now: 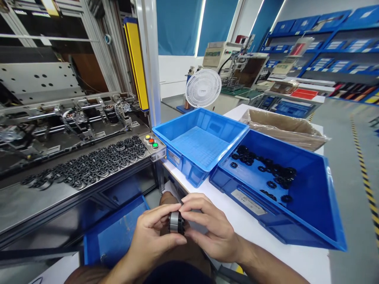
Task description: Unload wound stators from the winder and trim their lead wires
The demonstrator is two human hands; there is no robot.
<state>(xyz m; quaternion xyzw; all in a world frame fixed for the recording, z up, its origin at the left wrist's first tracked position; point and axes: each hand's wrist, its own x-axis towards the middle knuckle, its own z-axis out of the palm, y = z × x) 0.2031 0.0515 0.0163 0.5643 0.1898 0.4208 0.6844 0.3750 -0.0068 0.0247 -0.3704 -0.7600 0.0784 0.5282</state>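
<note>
A motor stator core (pixel 174 223), with a grey metal band and black plastic end pieces, is held between both hands above my lap. My left hand (pixel 149 228) grips its metal side, with the thumb below and the fingers above. On the other side, the fingertips of my right hand (pixel 211 225) press against the black plastic end. Both hands are closed, and parts of the core are hidden behind the fingers. Rows of similar stator cores (pixel 100 162) stand on the metal machine ledge (pixel 17 205) to the left. Loose black plastic end pieces (pixel 276 173) lie in the right blue bin (pixel 251 203).
Another blue bin (pixel 207 142) adjoins it. Behind stands a plastic-lined carton (pixel 284 126). A button box (pixel 154 146) sits at the ledge's end, beside a yellow safety post (pixel 136 65). A lower blue tray (pixel 118 228) is left of my legs. A white fan (pixel 203 87) stands behind the bins.
</note>
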